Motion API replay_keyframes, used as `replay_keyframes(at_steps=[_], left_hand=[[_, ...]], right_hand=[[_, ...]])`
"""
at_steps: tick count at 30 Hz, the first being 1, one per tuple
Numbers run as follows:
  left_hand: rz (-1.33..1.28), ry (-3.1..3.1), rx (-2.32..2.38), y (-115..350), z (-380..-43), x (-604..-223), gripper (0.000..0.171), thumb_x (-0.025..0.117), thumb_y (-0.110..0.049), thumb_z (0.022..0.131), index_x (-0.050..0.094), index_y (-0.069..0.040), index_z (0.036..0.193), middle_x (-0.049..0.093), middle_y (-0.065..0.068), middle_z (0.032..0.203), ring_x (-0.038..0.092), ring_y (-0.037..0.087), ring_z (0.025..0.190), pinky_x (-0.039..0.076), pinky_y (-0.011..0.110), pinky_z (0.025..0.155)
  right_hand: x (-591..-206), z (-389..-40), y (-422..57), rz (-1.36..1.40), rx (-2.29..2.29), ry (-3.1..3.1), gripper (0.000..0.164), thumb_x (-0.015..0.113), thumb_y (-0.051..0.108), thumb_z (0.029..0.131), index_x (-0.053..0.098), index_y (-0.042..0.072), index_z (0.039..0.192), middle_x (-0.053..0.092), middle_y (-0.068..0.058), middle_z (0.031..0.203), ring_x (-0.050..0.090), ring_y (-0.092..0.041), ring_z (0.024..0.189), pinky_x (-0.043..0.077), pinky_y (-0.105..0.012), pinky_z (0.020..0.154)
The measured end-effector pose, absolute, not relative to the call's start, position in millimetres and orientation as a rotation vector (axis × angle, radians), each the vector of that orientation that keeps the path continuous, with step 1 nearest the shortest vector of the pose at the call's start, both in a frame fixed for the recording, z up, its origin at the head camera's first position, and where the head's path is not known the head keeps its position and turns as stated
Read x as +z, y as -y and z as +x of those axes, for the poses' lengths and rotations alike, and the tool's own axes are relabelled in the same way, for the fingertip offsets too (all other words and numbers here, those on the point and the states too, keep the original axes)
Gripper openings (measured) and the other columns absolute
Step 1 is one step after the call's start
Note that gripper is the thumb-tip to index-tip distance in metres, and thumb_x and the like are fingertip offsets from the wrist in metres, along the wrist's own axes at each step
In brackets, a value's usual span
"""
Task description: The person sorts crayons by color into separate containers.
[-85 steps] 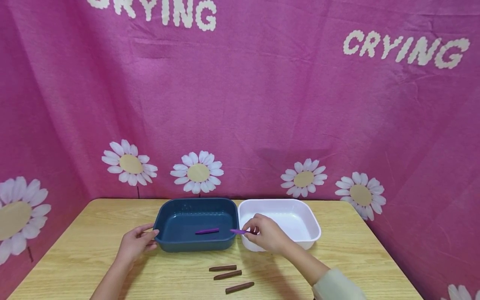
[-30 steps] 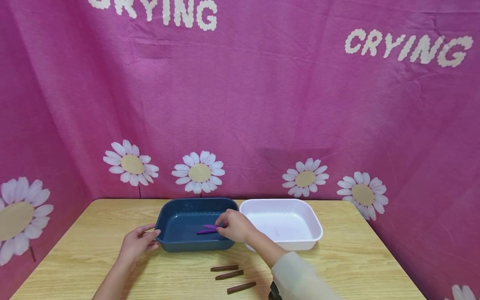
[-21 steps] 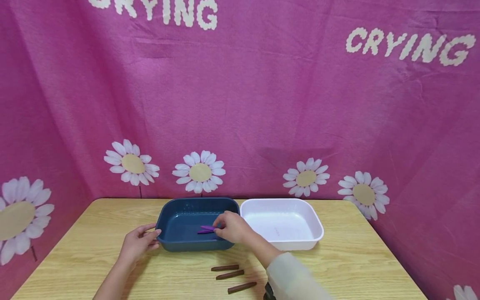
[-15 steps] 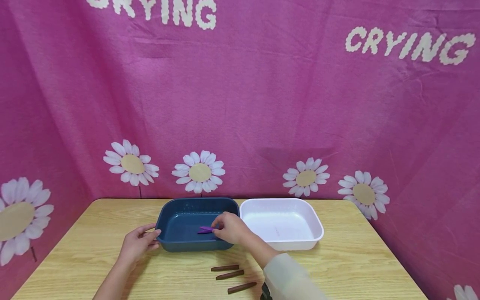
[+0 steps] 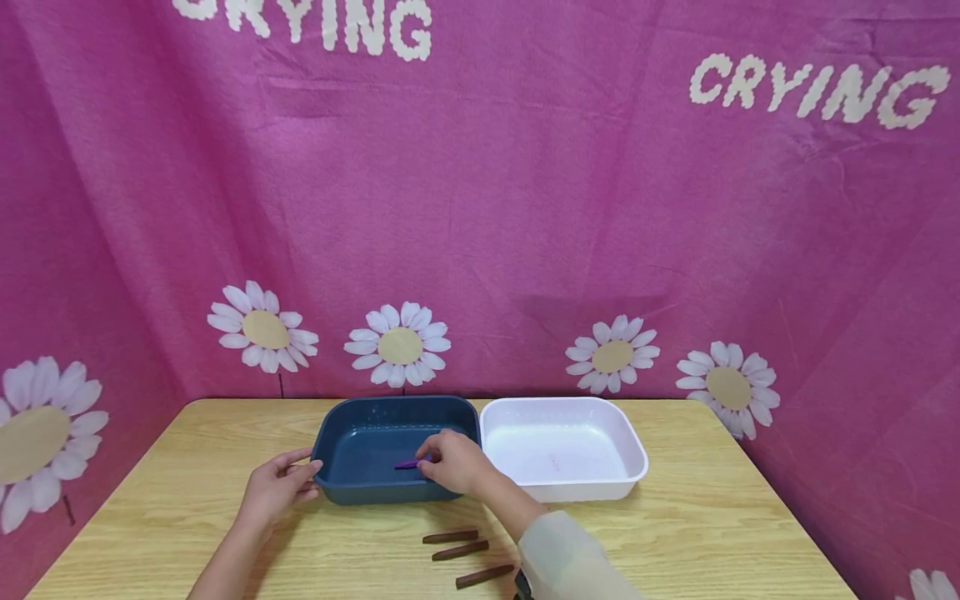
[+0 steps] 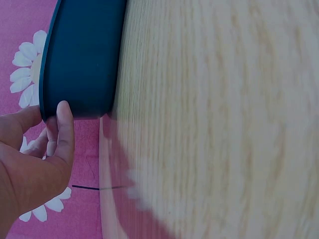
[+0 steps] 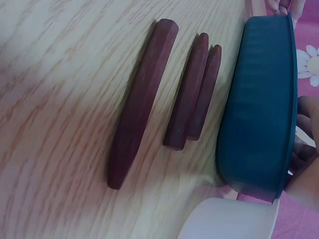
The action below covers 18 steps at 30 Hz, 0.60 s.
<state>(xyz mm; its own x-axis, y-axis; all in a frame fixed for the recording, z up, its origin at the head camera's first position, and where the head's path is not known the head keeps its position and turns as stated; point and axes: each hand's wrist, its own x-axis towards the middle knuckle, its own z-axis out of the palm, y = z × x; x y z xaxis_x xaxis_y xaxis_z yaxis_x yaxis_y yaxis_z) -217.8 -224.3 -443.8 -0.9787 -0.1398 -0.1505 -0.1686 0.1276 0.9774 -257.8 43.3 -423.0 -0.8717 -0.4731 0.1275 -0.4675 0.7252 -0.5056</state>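
A dark blue plastic bin (image 5: 390,493) stands on the table. My left hand (image 5: 273,487) grips its left front corner; in the left wrist view the thumb is at the rim and a finger (image 6: 65,127) lies against the outer wall. My right hand (image 5: 457,462) reaches over the bin's right side, fingertips low inside, pinching at a purple crayon (image 5: 406,464) whose tapered end points left. A second purple crayon, seen earlier, is hidden or overlapped. In the right wrist view the bin wall hides the right fingertips.
A white bin (image 5: 592,492) adjoins the blue one on the right. In front lie three brown crayons: one near the bins (image 5: 449,537), a middle one (image 5: 460,550) and a closer one (image 5: 484,576). A pink cloth with daisies (image 5: 480,208) hangs behind the wooden table (image 5: 712,517).
My right hand has carried a purple crayon leftward from over the white bin into the blue one, then lowered beside the other purple crayon. My left hand has stayed at the corner.
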Motion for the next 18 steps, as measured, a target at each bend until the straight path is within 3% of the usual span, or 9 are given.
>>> replay_keyframes(at_steps=[18], left_hand=[[-0.34,-2.397,1.974,223.3,-217.8,-444.0,0.051,0.058,-0.014,0.092,0.041,0.01,0.133,0.059,-0.003,0.074,0.063,0.006,0.064,0.056,0.021,0.061]], right_hand=[[-410.2,-256.1,-62.5,-0.791,-1.067,-2.881,0.016,0.065,0.023,0.087,0.072,0.011,0.094,0.06,0.001,0.084,0.049,-0.005,0.072,0.043,-0.019,0.063]])
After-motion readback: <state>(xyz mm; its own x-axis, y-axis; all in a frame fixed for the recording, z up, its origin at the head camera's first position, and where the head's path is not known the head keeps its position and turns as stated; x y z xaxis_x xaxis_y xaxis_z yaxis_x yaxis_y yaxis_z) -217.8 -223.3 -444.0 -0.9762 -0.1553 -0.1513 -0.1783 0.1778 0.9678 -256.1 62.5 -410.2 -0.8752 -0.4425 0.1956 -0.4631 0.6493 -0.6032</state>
